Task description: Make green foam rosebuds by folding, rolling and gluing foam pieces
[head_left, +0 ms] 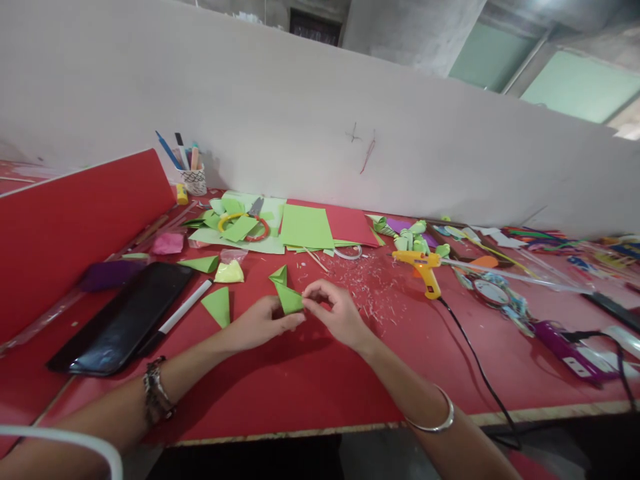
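Between my two hands is a folded piece of green paper (287, 293), its pointed end turned up and away from me. My left hand (265, 320) grips the paper's lower left side, thumb in front and the other fingers partly hidden behind it. At the right corner, the thumb and fingertips of my right hand (337, 310) pinch the same piece. A green paper triangle (219, 307) lies just left of my left hand, and another folded green piece (201, 264) rests behind it. A white marker (185, 308) lies beside them.
A black phone (130, 313) lies at the left. Scissors (243, 227) rest on green scraps behind my hands, near a green paper stack (306, 227). A yellow glue gun (424, 270) stands right, its cord running over the table's front edge. A purple power strip (567, 353) sits farther right.
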Tool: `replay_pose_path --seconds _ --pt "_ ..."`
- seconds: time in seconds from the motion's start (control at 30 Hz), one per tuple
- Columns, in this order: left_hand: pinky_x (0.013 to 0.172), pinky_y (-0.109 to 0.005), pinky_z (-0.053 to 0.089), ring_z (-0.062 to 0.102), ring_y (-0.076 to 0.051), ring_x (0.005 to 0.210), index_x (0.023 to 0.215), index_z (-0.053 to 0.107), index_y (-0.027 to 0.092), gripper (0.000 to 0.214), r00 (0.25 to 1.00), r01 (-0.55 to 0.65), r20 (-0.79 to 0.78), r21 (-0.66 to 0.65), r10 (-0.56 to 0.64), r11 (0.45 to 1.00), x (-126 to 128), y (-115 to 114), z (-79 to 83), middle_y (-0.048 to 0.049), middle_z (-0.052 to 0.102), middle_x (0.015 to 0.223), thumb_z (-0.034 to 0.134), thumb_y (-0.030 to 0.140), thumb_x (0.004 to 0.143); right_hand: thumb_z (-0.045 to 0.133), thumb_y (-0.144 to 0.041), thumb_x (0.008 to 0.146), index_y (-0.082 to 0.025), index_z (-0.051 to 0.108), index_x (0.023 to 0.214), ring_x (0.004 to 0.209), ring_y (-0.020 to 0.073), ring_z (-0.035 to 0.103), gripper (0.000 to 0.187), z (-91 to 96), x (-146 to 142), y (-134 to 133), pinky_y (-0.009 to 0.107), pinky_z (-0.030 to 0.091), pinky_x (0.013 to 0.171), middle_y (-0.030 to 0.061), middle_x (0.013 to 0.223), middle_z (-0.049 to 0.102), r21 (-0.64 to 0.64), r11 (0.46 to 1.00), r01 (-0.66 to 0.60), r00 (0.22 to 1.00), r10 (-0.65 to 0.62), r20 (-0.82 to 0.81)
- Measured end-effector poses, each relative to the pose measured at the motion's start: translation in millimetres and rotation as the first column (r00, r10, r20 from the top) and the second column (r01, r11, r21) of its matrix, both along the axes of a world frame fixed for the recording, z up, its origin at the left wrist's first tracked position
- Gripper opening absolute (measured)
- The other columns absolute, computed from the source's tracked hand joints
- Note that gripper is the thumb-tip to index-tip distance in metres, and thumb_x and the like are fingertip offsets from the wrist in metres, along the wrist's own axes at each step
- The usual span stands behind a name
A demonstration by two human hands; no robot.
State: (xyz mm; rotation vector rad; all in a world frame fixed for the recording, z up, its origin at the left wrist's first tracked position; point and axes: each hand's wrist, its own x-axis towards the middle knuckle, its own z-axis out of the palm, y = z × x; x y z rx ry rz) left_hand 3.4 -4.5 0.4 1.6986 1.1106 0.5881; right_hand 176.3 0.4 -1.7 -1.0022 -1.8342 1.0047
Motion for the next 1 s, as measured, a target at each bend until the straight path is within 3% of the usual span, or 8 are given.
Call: replay_pose_path --seconds 0.1,0.37,0.53,0.77,0.87,1.0 --pt "0.050 -0.021 0.035 0.046 -0.010 0.050 0.058 0.055 0.013 0.040 1.000 0.007 0.002 0.058 -0.007 0.998 1.8 1.9 -5.4 0.0001 0.052 0.052 0.042 0.044 0.079 0.049 -0.027 0.079 -0.019 0.049 0.084 0.066 0.0116 0.055 0.009 -0.3 -1.4 -0.9 0.025 0.043 0.063 -0.0008 0.070 0.056 -0.034 0.999 -0.034 0.999 0.033 -0.023" --pt "0.050 -0.020 0.036 0.047 -0.010 0.049 0.064 0.059 0.012 0.039 0.998 0.036 0.055 0.064 -0.039 0.997 2.1 0.5 -1.3 -0.0004 0.056 0.051 0.039 0.041 0.082 0.047 -0.025 0.081 -0.019 0.048 0.096 0.058 0.0094 0.052 0.016 -3.2 -0.6 0.4 0.023 0.042 0.059 -0.0024 0.064 0.056 -0.095 0.992 -0.086 0.996 0.084 -0.034" --pt "0.048 -0.019 0.035 0.046 -0.009 0.047 0.061 0.057 0.013 0.038 0.999 0.025 0.018 0.091 -0.027 0.996 3.8 1.6 -1.8 0.0010 0.054 0.049 0.040 0.040 0.081 0.045 -0.028 0.082 -0.017 0.050 0.089 0.048 0.0079 0.049 0.014 -2.4 0.3 1.3 0.021 0.042 0.052 -0.0042 0.055 0.051 -0.165 0.977 -0.133 0.991 0.136 0.004" --pt "0.048 -0.019 0.033 0.043 -0.009 0.050 0.058 0.048 0.015 0.031 0.978 -0.207 0.025 0.206 0.206 0.956 3.0 1.4 -0.2 0.0042 0.048 0.052 0.048 0.040 0.076 0.041 -0.032 0.084 -0.017 0.046 0.084 0.044 0.0071 0.050 0.015 -5.1 -1.5 0.4 0.019 0.040 0.046 -0.0034 0.056 0.055 -0.298 0.933 -0.200 0.980 0.193 -0.055" --pt "0.049 -0.019 0.033 0.042 -0.008 0.050 0.062 0.046 0.016 0.026 0.982 -0.189 0.057 0.232 0.180 0.954 2.4 1.8 0.3 0.0058 0.044 0.053 0.046 0.037 0.078 0.041 -0.030 0.084 -0.016 0.048 0.087 0.045 0.0078 0.052 0.015 -8.1 -2.6 -0.1 0.019 0.041 0.046 -0.0026 0.056 0.055 -0.327 0.918 -0.224 0.974 0.217 -0.058" --pt "0.048 -0.018 0.033 0.042 -0.007 0.048 0.063 0.049 0.016 0.026 0.990 -0.130 0.074 0.180 0.118 0.975 2.1 2.5 0.6 0.0055 0.047 0.053 0.046 0.036 0.079 0.042 -0.031 0.083 -0.015 0.050 0.072 0.048 0.0074 0.052 0.021 -7.1 -3.6 -0.8 0.019 0.041 0.048 -0.0007 0.057 0.055 -0.319 0.928 -0.194 0.981 0.194 -0.032"
